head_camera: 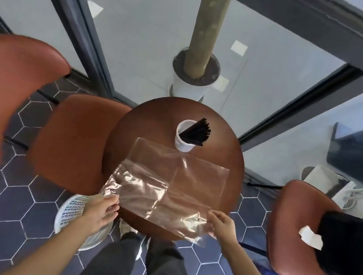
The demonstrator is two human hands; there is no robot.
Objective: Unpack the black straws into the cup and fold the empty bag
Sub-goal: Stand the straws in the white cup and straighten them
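The thin black plastic straws (197,132) were already stood in the white round cup (182,146) at frame centre. The clear empty plastic bag (167,183) was spread on the round brown worktop (233,151), its near corners pinched by the left hand (100,211) and right hand (223,227); folding seemingly remained undone.

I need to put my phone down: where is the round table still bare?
Bare wood shows on the round table left of the white cup, from the clear bag to the rim, and right of the cup to the right rim. The near half is crowded: the bag covers it, left hand and right hand pinching its corners.
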